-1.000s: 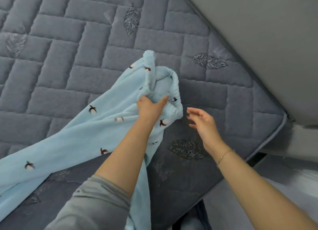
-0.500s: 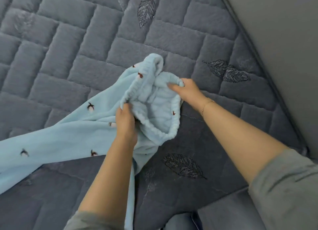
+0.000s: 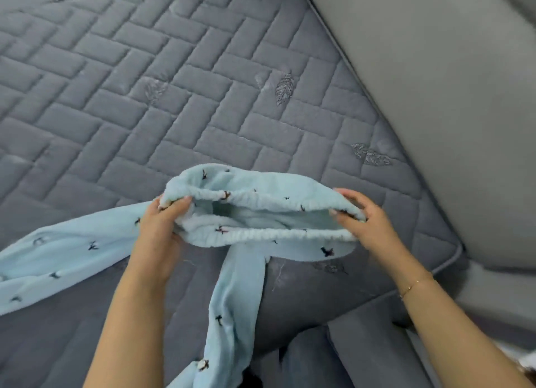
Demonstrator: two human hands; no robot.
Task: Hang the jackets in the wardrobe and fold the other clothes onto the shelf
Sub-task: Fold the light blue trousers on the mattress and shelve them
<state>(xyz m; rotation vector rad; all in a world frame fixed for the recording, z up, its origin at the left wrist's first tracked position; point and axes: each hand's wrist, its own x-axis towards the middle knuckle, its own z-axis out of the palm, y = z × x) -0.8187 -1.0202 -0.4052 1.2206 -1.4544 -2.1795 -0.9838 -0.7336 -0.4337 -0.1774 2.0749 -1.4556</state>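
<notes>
My left hand (image 3: pixel 158 228) grips the left end of the trousers' (image 3: pixel 255 213) waistband, fingers curled over the elastic edge and thumb underneath. My right hand (image 3: pixel 367 221) pinches the right end of the same waistband, fingertips tucked inside the opening. Between my two hands the waistband is pulled wide, so that its front and back edges lie as two nearly parallel gathered lines with the opening showing between them. The trousers are pale blue fleece with small dark motifs. One leg trails away to the left across the bed (image 3: pixel 174 83) and runs out of view at the left edge; the other leg hangs down towards me between my forearms. A thin bracelet (image 3: pixel 410 287) sits on my right wrist. The bed carries a grey quilted cover stitched in a brick pattern with embroidered leaves; its piped corner lies just beyond my right hand. A plain grey panel (image 3: pixel 435 83) rises along the bed's right side.
</notes>
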